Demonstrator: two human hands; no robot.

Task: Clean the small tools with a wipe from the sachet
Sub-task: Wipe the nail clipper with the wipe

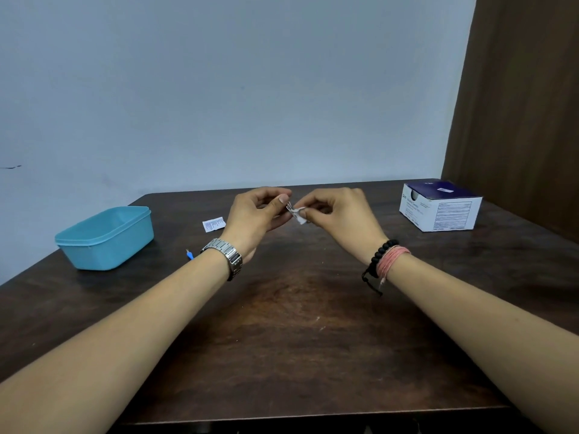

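Above the far middle of the dark wooden table (282, 324), my left hand (257, 214) pinches a small tool with thin metal prongs (288, 206); most of the tool is hidden inside the fingers. My right hand (338, 214) holds a small white wipe (300, 214) pressed around the prong tips. The torn white sachet (214, 224) lies flat on the table just left of my left hand. Another small tool with a blue handle (189, 254) lies on the table beside my left wrist.
A light blue plastic tub (106, 238) stands at the left of the table. A white and dark blue cardboard box (440, 205) sits at the far right corner, near a brown curtain (517, 104). A pale wall rises behind the table.
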